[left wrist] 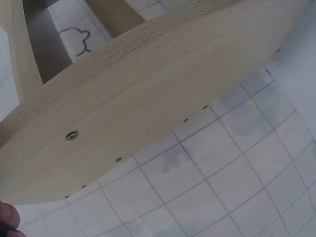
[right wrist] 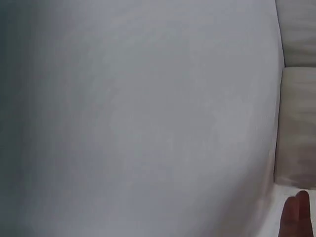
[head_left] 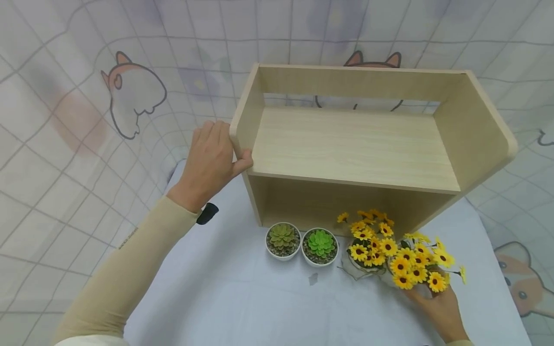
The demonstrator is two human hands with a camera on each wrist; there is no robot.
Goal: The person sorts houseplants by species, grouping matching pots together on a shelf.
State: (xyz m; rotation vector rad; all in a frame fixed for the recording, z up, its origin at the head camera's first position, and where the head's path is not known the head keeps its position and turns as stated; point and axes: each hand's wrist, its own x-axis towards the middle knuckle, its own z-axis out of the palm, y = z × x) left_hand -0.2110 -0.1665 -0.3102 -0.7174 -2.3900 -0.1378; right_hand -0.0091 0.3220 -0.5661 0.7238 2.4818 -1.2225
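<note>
A two-tier light wooden shelf [head_left: 355, 139] stands at the back of the table. My left hand [head_left: 214, 151] grips the front edge of its left side panel, thumb on the inner side; the left wrist view shows that panel's outer face [left wrist: 163, 98] with fingertips [left wrist: 9, 216] at the corner. At the right, my right hand [head_left: 437, 302] holds a pot of yellow artificial sunflowers [head_left: 419, 275], the blossoms hiding most of the pot and fingers. Touching or close beside it is a second sunflower pot [head_left: 365, 269]. Right fingertips [right wrist: 296, 212] show low in the right wrist view.
Two small white pots, one with a dull green succulent [head_left: 283, 238] and one with a bright green succulent [head_left: 320, 245], stand before the shelf's lower tier. A white cloth covers the table [head_left: 259, 302]. Checked curtains [head_left: 143, 29] hang behind and at the sides.
</note>
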